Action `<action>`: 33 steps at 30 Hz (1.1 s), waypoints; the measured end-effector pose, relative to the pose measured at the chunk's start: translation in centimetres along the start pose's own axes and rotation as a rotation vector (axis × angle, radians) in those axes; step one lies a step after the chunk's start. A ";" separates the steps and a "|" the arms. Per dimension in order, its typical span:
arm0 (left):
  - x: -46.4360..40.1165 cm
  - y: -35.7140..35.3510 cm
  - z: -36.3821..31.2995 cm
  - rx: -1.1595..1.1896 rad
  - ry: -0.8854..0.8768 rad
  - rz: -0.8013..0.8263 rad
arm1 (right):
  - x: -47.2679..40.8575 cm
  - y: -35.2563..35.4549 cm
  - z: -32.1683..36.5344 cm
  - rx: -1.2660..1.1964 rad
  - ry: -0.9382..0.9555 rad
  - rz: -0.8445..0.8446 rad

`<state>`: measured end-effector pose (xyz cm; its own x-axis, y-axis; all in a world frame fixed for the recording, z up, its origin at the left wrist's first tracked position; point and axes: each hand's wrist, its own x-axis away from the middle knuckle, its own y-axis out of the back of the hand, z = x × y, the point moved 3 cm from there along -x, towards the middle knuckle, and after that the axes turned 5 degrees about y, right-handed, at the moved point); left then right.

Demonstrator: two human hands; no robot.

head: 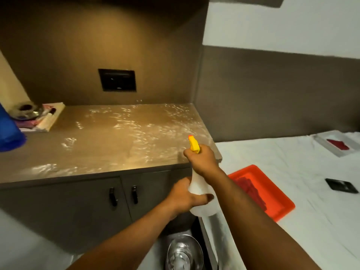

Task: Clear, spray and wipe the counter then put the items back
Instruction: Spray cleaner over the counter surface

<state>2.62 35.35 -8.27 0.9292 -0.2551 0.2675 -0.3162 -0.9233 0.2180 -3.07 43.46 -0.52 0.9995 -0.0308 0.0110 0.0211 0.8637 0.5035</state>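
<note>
A translucent white spray bottle (201, 199) with a yellow trigger head is held upright at the counter's front right corner. My right hand (202, 159) grips its neck under the yellow head, whose nozzle points at the counter. My left hand (187, 193) holds the bottle's lower body, fingers wrapped round it. The brown counter (109, 145) glistens with wet droplets across its middle, back and front edge.
A blue container (9, 131) and a pile of cloths with a small bowl (37, 115) sit at the counter's left. An orange tray (272, 199) holding a red cloth, a black phone (341, 187) and a white box (339, 146) lie on the white bed at right. A metal bowl (184, 252) is below.
</note>
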 end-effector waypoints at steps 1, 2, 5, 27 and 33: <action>0.2 1.0 0.2 0.011 -0.008 -0.016 | -0.1 -0.9 1.1 0.008 0.018 -0.001; 0.4 2.1 0.4 0.022 -0.028 -0.033 | -0.1 -1.7 2.0 0.026 0.032 -0.009; 0.5 4.0 0.0 0.076 0.001 -0.020 | -0.7 -3.2 3.7 0.087 0.040 -0.063; 3.4 13.1 6.5 0.257 0.245 -0.270 | -2.2 -19.3 8.0 0.281 0.123 0.496; 7.0 17.2 10.0 0.333 0.316 -0.383 | 0.1 -25.1 10.4 0.175 0.119 0.632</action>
<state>5.63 14.77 -12.05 0.8473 0.1638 0.5052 0.1543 -0.9861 0.0611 -3.73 16.56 -4.15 0.8145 0.5186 0.2600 -0.5639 0.6027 0.5646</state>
